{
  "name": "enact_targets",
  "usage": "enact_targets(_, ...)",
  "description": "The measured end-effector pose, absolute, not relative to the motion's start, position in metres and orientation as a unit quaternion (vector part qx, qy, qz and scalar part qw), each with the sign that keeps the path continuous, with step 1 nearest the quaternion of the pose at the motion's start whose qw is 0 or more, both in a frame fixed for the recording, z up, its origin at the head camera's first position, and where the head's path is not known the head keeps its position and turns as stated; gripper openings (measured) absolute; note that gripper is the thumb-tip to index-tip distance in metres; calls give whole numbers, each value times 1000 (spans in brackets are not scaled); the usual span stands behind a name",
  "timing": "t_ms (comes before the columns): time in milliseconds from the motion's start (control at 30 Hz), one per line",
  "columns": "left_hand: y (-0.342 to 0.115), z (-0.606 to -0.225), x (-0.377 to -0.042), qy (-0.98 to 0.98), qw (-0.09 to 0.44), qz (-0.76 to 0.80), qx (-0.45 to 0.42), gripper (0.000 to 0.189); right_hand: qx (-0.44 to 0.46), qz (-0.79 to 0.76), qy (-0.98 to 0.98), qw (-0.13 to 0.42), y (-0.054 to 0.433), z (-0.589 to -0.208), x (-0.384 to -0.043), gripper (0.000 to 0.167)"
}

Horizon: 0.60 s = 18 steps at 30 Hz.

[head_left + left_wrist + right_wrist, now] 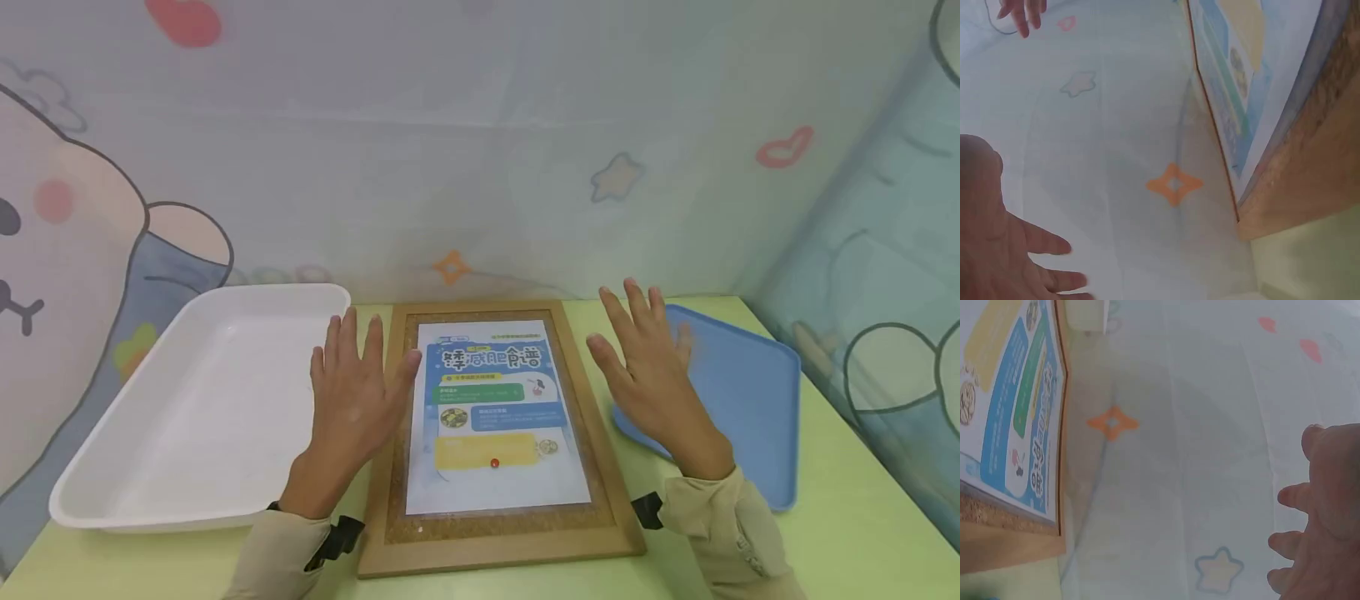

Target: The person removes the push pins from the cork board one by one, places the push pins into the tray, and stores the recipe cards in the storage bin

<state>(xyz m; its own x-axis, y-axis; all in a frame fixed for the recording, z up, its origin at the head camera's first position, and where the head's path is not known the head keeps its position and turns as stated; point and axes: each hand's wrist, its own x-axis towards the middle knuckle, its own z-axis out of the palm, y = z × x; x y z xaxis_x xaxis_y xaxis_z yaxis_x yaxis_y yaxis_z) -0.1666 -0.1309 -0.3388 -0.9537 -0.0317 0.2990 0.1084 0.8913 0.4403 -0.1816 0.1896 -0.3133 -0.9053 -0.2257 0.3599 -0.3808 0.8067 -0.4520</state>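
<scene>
A wood-framed cork board lies on the table between the two hands. On it is a printed sheet with blue, green and yellow blocks, and a small red pushpin sits near the sheet's lower part. Fingers spread, my left hand is raised over the board's left edge and holds nothing. My right hand, also spread and holding nothing, hovers between the board and a blue tray. Both wrist views show the board's edge and the spread fingers against the backdrop.
To the left stands a large white tray, its right side near my left hand. The blue tray is at the right of the light green table. Behind everything rises a pale backdrop with cartoon prints.
</scene>
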Motion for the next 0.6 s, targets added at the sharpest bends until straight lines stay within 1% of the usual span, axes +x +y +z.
enact_targets(133, -124, -345, -172, -966, 97, -239, 5, 74, 182, 263, -940, 121, 181, -317, -181, 64)
enact_targets(300, -114, -353, -191, -959, 0, -282, 19, 53, 214, 248, -940, 99, 167, -325, -182, 54)
enact_targets(367, -110, -355, -198, -960, -34, -277, 30, 47, 233, 245, -938, 82, 160, -330, -184, 49)
enact_targets(433, -109, -358, -204, -963, -59, -258, 44, 42, 263, 246, -931, 56, 152, -338, -186, 42)
enact_targets(600, -116, -365, -208, -966, -89, -228, 87, 34, 333, 258, -906, -39, 129, -367, -191, 22)
